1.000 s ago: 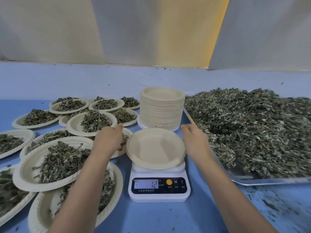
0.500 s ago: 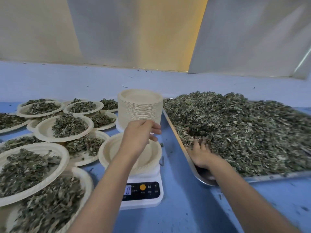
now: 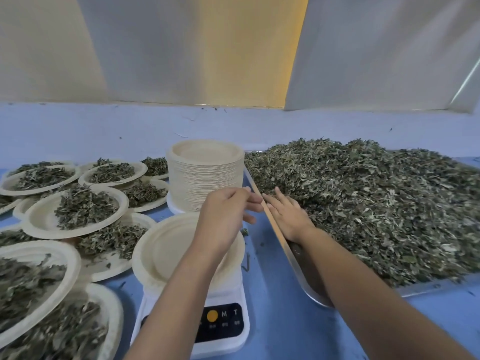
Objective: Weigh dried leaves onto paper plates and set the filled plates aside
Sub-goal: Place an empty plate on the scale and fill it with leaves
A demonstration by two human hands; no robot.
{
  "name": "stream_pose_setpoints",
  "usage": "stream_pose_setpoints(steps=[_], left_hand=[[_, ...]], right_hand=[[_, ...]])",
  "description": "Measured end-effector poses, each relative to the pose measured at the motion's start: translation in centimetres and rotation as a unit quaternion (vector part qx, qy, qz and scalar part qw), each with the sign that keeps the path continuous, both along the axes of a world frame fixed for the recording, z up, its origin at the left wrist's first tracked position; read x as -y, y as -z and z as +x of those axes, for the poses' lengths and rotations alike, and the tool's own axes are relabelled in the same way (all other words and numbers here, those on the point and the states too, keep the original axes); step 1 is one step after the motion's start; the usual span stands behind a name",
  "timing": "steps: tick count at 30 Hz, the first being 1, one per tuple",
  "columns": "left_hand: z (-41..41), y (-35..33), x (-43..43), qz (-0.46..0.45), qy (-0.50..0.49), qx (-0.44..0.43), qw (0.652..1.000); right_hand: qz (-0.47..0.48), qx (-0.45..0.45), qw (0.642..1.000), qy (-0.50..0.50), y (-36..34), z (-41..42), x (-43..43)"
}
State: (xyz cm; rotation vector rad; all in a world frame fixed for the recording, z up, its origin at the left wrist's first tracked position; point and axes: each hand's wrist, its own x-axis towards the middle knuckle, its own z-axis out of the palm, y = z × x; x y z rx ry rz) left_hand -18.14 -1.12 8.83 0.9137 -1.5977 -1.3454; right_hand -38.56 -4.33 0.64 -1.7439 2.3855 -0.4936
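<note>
Since half a second before, the right hand (image 3: pixel 288 216) had slid further up along the tray (image 3: pixel 275 231) rim at centre frame. It lay flat with straight fingers on the leaves (image 3: pixel 376 209), gripping nothing. The left hand (image 3: pixel 226 214) hovered loosely curled and empty over the bare plate (image 3: pixel 166 253) on the scale (image 3: pixel 220 323). The leaves looked light, brittle and loose, best scooped in a cupped handful.

Soft even light; bottom-left blurred, wide-angle edge distortion.
</note>
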Motion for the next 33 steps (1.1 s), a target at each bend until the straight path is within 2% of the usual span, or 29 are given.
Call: stream_pose_setpoints(steps=[3,9,12,14,16,20,22,24,26,28,30,33], left_hand=[[0.0,-0.2,-0.1,0.007,0.003,-0.016,1.0],[-0.3,-0.5,-0.8,0.012,0.003,-0.007,1.0],[0.0,-0.7,-0.9,0.008,0.002,-0.01,1.0],[0.5,-1.0,-0.7,0.005,-0.006,-0.016,1.0],[1.3,-1.2,-0.5,0.01,-0.016,-0.031,0.999],[3.2,-1.5,0.0,0.024,-0.029,-0.054,0.998],[4.4,-1.5,0.3,0.029,-0.043,-0.061,0.997],[5.4,-1.6,0.7,0.038,-0.066,-0.079,0.994],[6.5,-1.9,1.0,0.046,-0.091,-0.104,0.989],[7.4,-2.3,1.2,0.05,-0.114,-0.133,0.983],[8.1,-2.6,1.4,0.053,-0.134,-0.16,0.976],[8.9,-2.8,1.7,0.063,-0.148,-0.182,0.97]], right_hand=[[0.021,-0.041,0.999,-0.01,0.2,-0.5,0.5],[-0.013,-0.082,0.996,0.04,0.4,0.1,0.5],[-0.037,-0.048,0.997,0.051,0.2,0.0,0.3],[-0.094,0.035,0.992,0.077,-0.5,-0.1,0.0],[-0.164,0.183,0.963,0.113,-2.0,0.2,-0.5],[-0.237,0.467,0.842,0.129,-6.0,1.5,-2.2],[-0.267,0.56,0.778,0.099,-7.8,3.0,-3.1],[-0.277,0.604,0.745,0.049,-9.1,5.2,-3.5],[-0.26,0.604,0.753,0.001,-9.7,7.8,-3.4],[-0.23,0.554,0.799,-0.047,-9.9,10.6,-3.1],[-0.214,0.465,0.853,-0.104,-9.7,13.1,-3.1],[-0.176,0.374,0.895,-0.169,-8.7,15.8,-2.8]])
